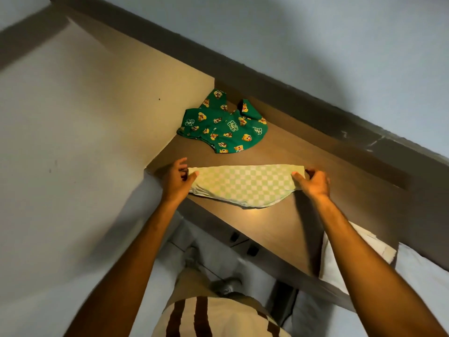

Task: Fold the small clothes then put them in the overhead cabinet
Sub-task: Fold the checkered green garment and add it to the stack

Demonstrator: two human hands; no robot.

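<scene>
Item: pale green checked cloth garment (244,184), on brown wooden shelf (303,166)
Axis: long side ran hand to hand
Left hand (176,178): pinched left end
Right hand (314,181): pinched right end

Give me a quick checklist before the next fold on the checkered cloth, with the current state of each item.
1. Left hand has a grip on the left end of the checkered cloth: ok, thumb and fingers pinch it.
2. Right hand has a grip on the right end: ok, thumb lies on top.
3. Cloth lies on the brown shelf: ok, though its near left part sits at the front edge.
4. Cloth lies flat: not ok, the near edge curves and looks uneven.
5. Green printed garment is apart from the cloth: ok, it lies farther back, untouched.
6. Green garment is folded: not ok, it lies rumpled.
</scene>
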